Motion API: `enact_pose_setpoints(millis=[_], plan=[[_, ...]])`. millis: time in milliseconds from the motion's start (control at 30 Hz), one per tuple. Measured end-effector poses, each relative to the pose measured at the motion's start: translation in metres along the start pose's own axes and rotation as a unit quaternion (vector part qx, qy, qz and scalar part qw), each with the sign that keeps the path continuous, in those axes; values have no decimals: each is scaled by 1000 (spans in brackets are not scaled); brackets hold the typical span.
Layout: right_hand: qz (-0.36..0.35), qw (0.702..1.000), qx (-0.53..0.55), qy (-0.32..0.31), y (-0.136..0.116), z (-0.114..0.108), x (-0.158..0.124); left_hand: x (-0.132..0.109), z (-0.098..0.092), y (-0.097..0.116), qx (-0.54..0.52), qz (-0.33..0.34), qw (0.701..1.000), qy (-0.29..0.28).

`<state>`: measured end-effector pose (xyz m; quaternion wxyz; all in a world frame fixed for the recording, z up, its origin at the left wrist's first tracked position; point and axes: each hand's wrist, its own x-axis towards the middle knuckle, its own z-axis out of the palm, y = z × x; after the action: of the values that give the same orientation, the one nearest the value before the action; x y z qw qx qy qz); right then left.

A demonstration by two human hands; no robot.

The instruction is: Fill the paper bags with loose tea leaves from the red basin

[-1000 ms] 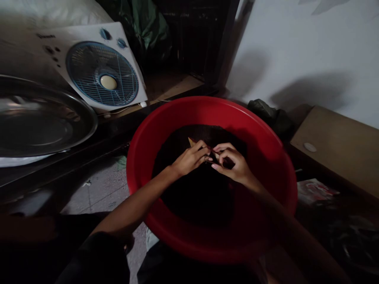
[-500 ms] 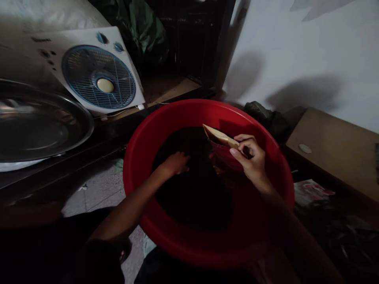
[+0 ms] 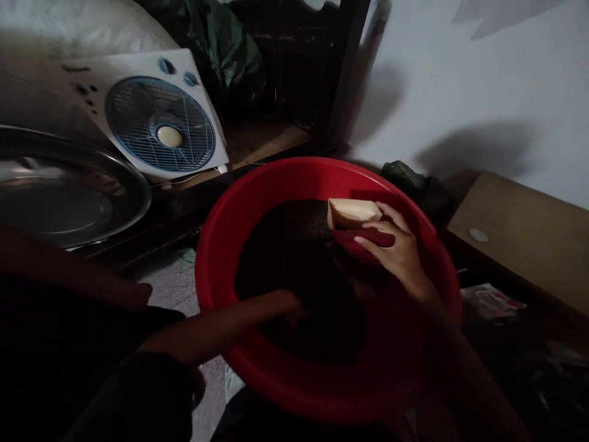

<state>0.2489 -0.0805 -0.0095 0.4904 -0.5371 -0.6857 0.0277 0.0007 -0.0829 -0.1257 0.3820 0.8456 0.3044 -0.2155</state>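
Observation:
A big red plastic basin (image 3: 230, 245) sits in front of me, holding a dark mass (image 3: 285, 258) that I cannot make out. My right hand (image 3: 398, 255) hovers over the basin's far right side, fingers closed on a small tan paper packet (image 3: 352, 213) with a red part under it. My left hand (image 3: 288, 307) reaches down into the dark contents near the basin's front; its fingers are lost in the shadow.
A white box fan (image 3: 161, 120) with a blue grille leans at the back left. A large metal tray (image 3: 69, 196) lies left of it. A brown wooden board (image 3: 524, 239) stands to the right, a dark bag (image 3: 409, 178) behind the basin, a white wall (image 3: 460, 80) beyond.
My hands, first together over the basin's middle, came apart. The right hand lifted the packet and turned it open end up. The left hand slid down toward the basin's front.

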Motion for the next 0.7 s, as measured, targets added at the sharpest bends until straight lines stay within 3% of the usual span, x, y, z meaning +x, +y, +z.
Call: enact_pose_setpoints(millis=[67,167,267,367,433,500,600,700], plan=[[15,1000,4,17,-3,4,-1,-8,-2,5,-21,10,1000,-13],[49,994,13,101,-4,5,-1,-13,-7,14,-26,27,999,-20],[51,995,52,70,-4,0,0,-13,-24,22,-19,49,998,-42],[39,995,78,46,-6,-2,0,-18,-55,23,-8,80,996,-43],[29,996,79,28,-9,1,0,-27,-79,21,-20,116,993,24],[18,997,78,3,-13,6,-1,-40,-101,18,-62,176,971,152],[4,995,90,-40,-21,16,-4,-59,-122,15,-113,244,907,325],[-25,989,111,-91,-29,26,-10,-70,-130,16,-124,251,846,454]])
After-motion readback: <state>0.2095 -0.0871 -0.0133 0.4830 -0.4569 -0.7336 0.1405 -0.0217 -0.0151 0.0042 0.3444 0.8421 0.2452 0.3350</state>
